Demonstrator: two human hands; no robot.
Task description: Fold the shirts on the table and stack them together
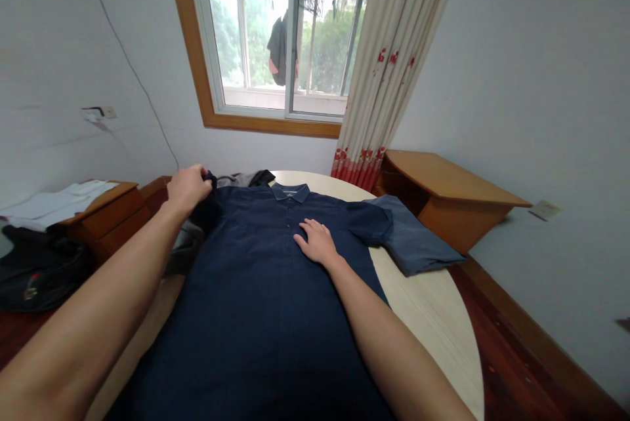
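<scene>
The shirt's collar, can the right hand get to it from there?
Probably yes: the right hand rests on the navy shirt close to the collar, and nothing but the shirt's own cloth seems to lie between them.

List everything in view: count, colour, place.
Shirt: one, navy, centre.
Table: one, pale, under shirt.
Folded garment: one, grey, table's right.
Other clothing: count unclear, grey, black, left.
Window: one, white and brown, far wall.
Curtain: one, cream and red, beside window.
Hanging item: one, dark, outside.
Desk: one, brown, right.
Drawer unit: one, brown, left.
Papers: several, white, left.
Bag: one, black, far left.
Cable: one, grey, left wall.
Left hand: one, bare, holding shirt.
Right hand: one, bare, on shirt.
</scene>
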